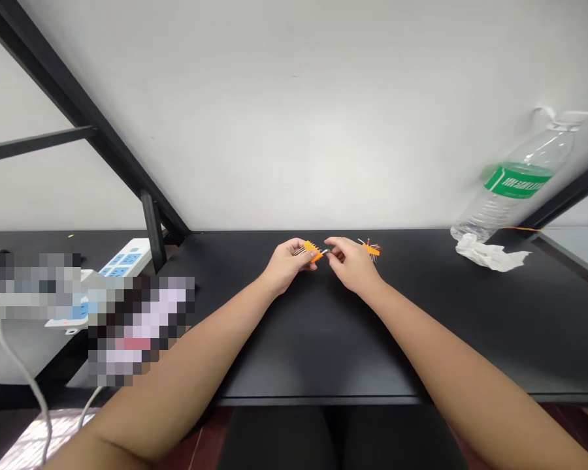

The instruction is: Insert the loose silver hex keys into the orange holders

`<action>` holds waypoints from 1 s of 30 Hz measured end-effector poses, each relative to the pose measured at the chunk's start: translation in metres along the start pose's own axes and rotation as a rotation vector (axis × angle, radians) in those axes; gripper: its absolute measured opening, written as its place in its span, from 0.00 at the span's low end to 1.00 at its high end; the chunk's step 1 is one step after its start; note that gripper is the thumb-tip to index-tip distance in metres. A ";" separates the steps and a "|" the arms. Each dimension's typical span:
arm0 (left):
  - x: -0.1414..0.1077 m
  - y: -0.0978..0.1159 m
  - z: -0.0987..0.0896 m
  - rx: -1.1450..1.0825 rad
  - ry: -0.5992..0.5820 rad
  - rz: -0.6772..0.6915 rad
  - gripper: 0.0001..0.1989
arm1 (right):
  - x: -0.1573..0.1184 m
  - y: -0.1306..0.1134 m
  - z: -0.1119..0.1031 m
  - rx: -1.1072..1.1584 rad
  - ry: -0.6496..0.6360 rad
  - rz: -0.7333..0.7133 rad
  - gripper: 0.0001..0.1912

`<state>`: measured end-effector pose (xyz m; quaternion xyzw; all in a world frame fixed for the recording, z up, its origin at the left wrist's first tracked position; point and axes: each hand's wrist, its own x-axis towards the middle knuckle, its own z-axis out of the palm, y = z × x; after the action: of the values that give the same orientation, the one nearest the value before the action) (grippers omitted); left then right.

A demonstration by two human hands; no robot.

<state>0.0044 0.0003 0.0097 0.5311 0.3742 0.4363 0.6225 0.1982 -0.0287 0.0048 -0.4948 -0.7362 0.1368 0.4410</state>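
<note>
My left hand (285,262) is closed round an orange hex key holder (313,248), with thin metal keys sticking out of it to the left. Close by on the right, my right hand (351,261) pinches the end of a small metal hex key (325,252) at the holder's right side. Whether that key sits in the holder or is apart from it I cannot tell. Just past my right hand, a second orange holder (372,250) with several bent keys lies on the black table (323,339), partly hidden by the hand.
A clear plastic bottle (517,179) with a green label stands at the back right, beside a crumpled white tissue (490,253). At left are a white power strip (127,258), a blurred-out item (142,326) and a cable (24,372). Black frame bars (112,150) slope along the wall.
</note>
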 end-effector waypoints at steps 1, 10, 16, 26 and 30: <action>0.001 0.001 -0.002 0.035 0.023 0.005 0.20 | 0.001 0.001 -0.002 -0.038 0.015 0.030 0.13; 0.005 0.004 -0.012 0.065 0.064 -0.010 0.19 | -0.001 0.011 -0.016 -0.287 -0.236 0.248 0.06; -0.001 0.004 -0.005 -0.017 -0.036 -0.028 0.18 | -0.003 0.000 -0.007 -0.161 -0.143 0.025 0.04; 0.002 0.002 -0.009 0.029 -0.055 -0.010 0.17 | 0.000 -0.007 0.002 0.060 -0.026 0.036 0.10; 0.004 0.003 -0.012 0.181 -0.010 0.013 0.15 | 0.004 0.005 -0.002 -0.068 -0.033 0.120 0.11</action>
<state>-0.0056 0.0081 0.0110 0.5897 0.4055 0.4022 0.5710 0.2021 -0.0235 0.0053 -0.5503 -0.7167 0.1461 0.4026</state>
